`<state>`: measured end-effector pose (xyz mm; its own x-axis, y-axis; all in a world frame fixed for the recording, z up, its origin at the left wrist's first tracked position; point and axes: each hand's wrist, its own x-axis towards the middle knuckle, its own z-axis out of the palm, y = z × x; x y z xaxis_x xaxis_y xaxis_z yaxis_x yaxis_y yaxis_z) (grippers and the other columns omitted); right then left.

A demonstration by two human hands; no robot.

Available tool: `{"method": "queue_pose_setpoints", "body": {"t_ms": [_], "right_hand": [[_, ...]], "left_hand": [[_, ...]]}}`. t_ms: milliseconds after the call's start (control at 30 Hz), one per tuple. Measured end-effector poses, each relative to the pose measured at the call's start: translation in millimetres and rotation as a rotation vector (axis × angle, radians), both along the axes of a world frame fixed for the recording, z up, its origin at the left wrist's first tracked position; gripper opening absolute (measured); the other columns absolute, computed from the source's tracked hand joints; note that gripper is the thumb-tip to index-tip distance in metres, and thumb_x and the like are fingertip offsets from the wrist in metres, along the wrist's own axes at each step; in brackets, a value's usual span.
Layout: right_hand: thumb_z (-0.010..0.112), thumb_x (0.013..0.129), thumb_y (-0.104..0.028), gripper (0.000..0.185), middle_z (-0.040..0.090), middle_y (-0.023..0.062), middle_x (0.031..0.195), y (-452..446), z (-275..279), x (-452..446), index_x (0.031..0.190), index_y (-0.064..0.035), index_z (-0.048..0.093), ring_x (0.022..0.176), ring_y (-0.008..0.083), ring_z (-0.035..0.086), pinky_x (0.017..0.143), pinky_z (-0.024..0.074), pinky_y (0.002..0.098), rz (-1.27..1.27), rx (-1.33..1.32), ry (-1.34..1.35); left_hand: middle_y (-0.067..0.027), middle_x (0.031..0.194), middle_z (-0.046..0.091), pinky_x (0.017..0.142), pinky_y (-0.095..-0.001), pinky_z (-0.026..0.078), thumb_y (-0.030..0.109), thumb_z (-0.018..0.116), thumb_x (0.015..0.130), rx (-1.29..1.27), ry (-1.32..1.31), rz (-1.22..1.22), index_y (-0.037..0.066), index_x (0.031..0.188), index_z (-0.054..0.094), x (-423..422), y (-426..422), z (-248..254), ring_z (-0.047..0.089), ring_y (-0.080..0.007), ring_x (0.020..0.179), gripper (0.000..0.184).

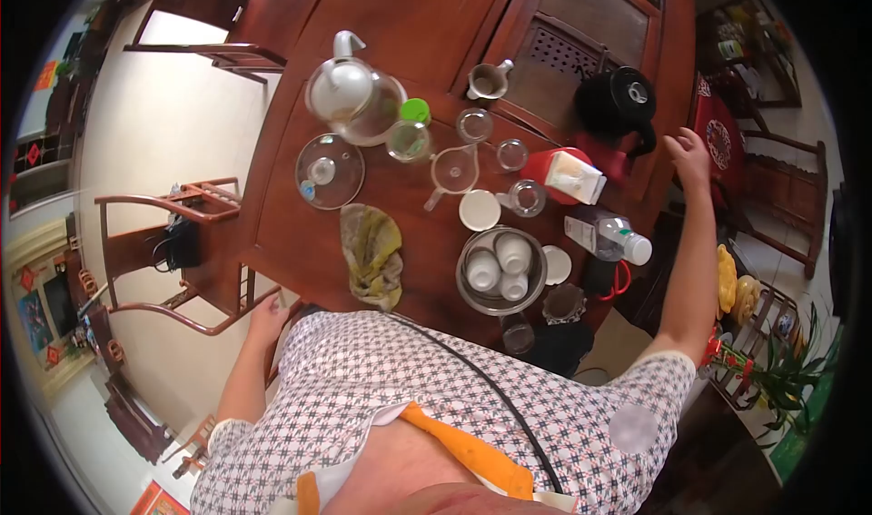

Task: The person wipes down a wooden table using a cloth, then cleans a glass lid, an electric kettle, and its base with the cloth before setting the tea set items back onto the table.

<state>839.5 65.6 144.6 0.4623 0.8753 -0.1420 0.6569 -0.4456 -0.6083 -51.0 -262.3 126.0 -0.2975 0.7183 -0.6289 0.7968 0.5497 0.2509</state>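
My right hand [690, 156] is raised near the table's right edge, fingers apart and holding nothing. Just left of it stands a black kettle [601, 103], its handle pointing towards me; a gap separates hand and handle. My left hand [266, 320] hangs low beside a wooden chair arm [222, 322]; its fingers are too small and partly hidden to read. Between my arms, a metal bowl [464, 290] holds several white cups [513, 253]. A patterned cloth [372, 256] lies to its left. A clear bottle [607, 235] with a white cap lies to its right.
On the wooden table [300, 233] stand a glass teapot [377, 115], a glass lid [341, 188], a green-capped jar [409, 141], a glass pitcher [456, 170], several small glasses and a red-and-white packet [574, 177]. Chairs flank the table. A black cable [481, 374] crosses my shirt.
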Motion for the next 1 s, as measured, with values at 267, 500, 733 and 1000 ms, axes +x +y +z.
{"method": "queue_pose_setpoints", "body": {"t_ms": [267, 500, 733, 1000], "right_hand": [[0.067, 0.096, -0.005, 0.016, 0.071, 0.0069, 0.100, -148, 138, -214, 0.111, -0.0009, 0.068, 0.076, 0.0116, 0.060, 0.069, 0.0515, 0.0262, 0.203, 0.662, -0.293], [0.071, 0.080, 0.003, 0.010, 0.067, 0.0118, 0.078, -298, 93, -400, 0.087, -0.0041, 0.067, 0.069, 0.0304, 0.064, 0.064, 0.0516, 0.0379, 0.296, 0.436, -0.053], [0.072, 0.087, -0.004, 0.007, 0.070, 0.0111, 0.081, -430, 40, -511, 0.093, -0.0016, 0.072, 0.070, 0.0212, 0.068, 0.065, 0.0537, 0.0310, -0.432, 0.118, 0.075], [0.071, 0.091, -0.010, 0.012, 0.071, 0.0066, 0.081, -415, 11, -558, 0.098, -0.0001, 0.072, 0.073, 0.0124, 0.067, 0.068, 0.0534, 0.0279, -0.438, 0.046, 0.136]], "left_hand": [[-0.0267, 0.138, 0.055, 0.109, -0.0446, 0.044, 0.013, 0.072, 0.086, 0.674, -0.099, -0.483, -0.003, 0.139, 0.050, 42, 185, 19, 0.053, -0.0412, 0.129, 0.059], [-0.0217, 0.139, 0.056, 0.109, -0.0428, 0.044, 0.004, 0.069, 0.084, 0.999, -0.129, -0.896, 0.002, 0.139, 0.053, 102, 434, 64, 0.053, -0.0373, 0.130, 0.058], [-0.0150, 0.142, 0.054, 0.109, -0.0434, 0.046, -0.001, 0.070, 0.080, 0.507, -0.127, -1.472, 0.012, 0.134, 0.058, 171, 537, 67, 0.046, -0.0333, 0.135, 0.056], [-0.0188, 0.102, 0.068, 0.083, -0.0465, 0.053, 0.000, 0.068, 0.080, 0.334, -0.039, -1.485, 0.002, 0.094, 0.061, 135, 551, 56, 0.066, -0.0378, 0.101, 0.016]]}}
